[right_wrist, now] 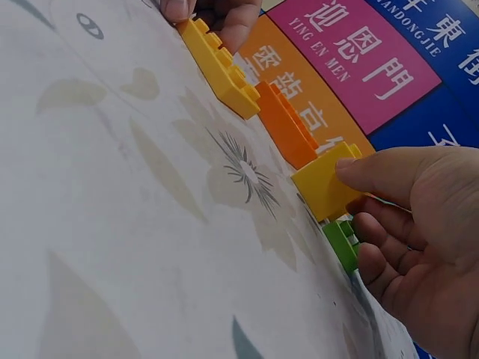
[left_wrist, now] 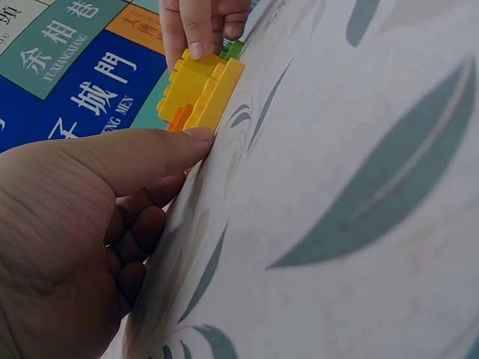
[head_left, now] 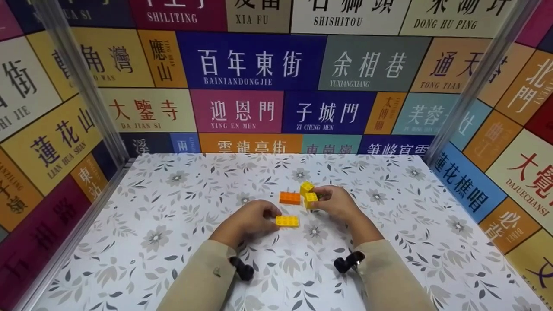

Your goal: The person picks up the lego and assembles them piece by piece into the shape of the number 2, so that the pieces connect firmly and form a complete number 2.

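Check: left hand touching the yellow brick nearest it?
Touching. Left wrist view: the left hand has its thumb tip against the near end of that yellow brick, no visible gap.

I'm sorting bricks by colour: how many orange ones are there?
1: the orange brick lies on the table, left of the right hand; that hand could hide others.

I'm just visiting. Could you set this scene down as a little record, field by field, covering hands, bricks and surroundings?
Left hand: pinches one end of a flat yellow brick
Right hand: grips a taller yellow piece
Orange brick: unheld, beside the taller yellow piece
Green brick: by the right hand's fingers; contact unclear
Table: white, leaf-and-flower pattern
Backdrop: coloured panels with lettering
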A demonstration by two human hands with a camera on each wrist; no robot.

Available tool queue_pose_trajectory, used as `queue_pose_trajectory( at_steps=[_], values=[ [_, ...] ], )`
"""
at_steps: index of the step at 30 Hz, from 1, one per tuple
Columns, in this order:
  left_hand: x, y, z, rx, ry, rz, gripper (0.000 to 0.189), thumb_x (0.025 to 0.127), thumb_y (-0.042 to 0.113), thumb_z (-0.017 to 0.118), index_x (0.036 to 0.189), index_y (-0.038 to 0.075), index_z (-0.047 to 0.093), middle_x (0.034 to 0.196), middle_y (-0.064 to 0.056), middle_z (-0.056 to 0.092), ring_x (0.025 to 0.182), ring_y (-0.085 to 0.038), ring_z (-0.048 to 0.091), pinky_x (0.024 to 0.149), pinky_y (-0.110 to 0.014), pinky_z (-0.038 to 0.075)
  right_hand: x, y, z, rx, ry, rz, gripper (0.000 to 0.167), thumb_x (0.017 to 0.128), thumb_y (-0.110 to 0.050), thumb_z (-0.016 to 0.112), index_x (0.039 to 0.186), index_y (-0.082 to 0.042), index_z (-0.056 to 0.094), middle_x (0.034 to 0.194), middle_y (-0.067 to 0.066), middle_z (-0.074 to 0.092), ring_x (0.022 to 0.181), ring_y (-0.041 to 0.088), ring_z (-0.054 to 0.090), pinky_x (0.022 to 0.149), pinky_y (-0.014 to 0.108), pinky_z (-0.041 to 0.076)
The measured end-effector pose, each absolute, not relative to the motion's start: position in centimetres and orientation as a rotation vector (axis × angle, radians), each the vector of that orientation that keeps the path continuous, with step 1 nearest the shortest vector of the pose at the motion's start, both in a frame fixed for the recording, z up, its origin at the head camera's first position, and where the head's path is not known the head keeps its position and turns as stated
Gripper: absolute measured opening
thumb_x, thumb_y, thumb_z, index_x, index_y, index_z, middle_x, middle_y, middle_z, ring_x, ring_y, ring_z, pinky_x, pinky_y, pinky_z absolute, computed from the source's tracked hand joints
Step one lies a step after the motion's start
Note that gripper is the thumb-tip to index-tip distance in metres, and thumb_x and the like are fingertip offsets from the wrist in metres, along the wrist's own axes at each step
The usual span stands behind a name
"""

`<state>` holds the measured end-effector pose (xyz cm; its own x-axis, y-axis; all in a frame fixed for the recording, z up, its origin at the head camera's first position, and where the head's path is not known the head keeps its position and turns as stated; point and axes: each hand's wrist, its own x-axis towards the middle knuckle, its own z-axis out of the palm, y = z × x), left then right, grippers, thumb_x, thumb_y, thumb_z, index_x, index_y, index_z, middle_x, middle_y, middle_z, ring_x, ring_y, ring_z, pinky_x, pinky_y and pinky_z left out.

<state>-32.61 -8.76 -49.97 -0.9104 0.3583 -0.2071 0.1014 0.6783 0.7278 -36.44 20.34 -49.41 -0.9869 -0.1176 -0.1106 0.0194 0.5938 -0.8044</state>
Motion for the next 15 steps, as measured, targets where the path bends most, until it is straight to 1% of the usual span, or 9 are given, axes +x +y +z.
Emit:
queue_pose_trajectory(
  at_steps=[3,10,15],
  values=[
    [-32.59,-8.75,-49.98,0.347,2.554,1.084,0.025,0.088,0.025,0.089,0.108,0.032,0.078,0.109,0.008,0.072,0.105,-0.018,0.063,0.105,-0.042,0.05,-36.42,20.29,-49.47,-0.078,2.673,-1.35,0.051,0.088,-0.022,0.088,0.136,-0.016,0.073,0.129,0.007,0.076,0.115,0.024,0.068,0.102,0.04,0.056],
    [-32.59,-8.72,-50.0,0.336,2.55,1.084,0.025,0.087,0.024,0.09,0.107,0.033,0.077,0.109,0.008,0.072,0.105,-0.018,0.063,0.105,-0.042,0.05,-36.55,20.37,-49.53,-0.064,2.664,-1.357,0.049,0.089,-0.023,0.088,0.136,-0.017,0.073,0.13,0.006,0.076,0.116,0.024,0.068,0.102,0.04,0.056],
    [-32.61,-8.79,-50.0,0.327,2.542,1.089,0.025,0.088,0.025,0.089,0.108,0.033,0.077,0.111,0.009,0.071,0.107,-0.018,0.063,0.106,-0.042,0.05,-36.57,20.36,-49.21,-0.052,2.669,-1.345,0.047,0.09,-0.025,0.087,0.135,-0.019,0.073,0.125,0.005,0.076,0.114,0.024,0.068,0.096,0.037,0.057]
  ],
)
